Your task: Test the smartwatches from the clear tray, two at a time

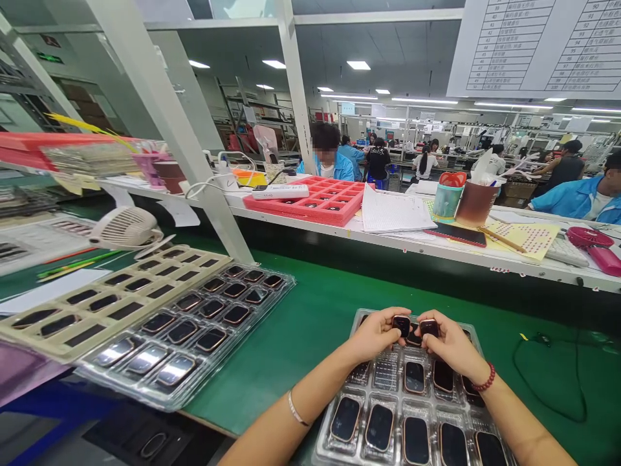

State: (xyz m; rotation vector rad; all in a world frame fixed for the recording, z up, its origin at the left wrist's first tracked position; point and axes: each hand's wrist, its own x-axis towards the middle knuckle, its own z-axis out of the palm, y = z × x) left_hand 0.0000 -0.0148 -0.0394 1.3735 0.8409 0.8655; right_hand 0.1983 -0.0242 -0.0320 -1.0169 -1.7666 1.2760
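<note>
Over the far part of a clear plastic tray [398, 396], both hands are raised side by side. My left hand [377, 333] pinches a small watch case [401, 325] with a dark screen and a copper-coloured rim. A similar watch case [429, 328] is held between thumb and fingers of my right hand [449, 343]. The two cases are apart, screens facing up toward me. Another watch [414, 335] shows between them in the tray. More dark watch cases lie in the tray's pockets, and one pocket left of centre holds no watch.
To the left, a second clear tray [286, 285] and a beige tray [12, 336] hold rows of dark pieces. A small fan [123, 228] stands behind them. The shelf [339, 230] ahead bears a red divided tray [356, 210], papers and cups. A black cable [548, 404] lies right. People sit beyond.
</note>
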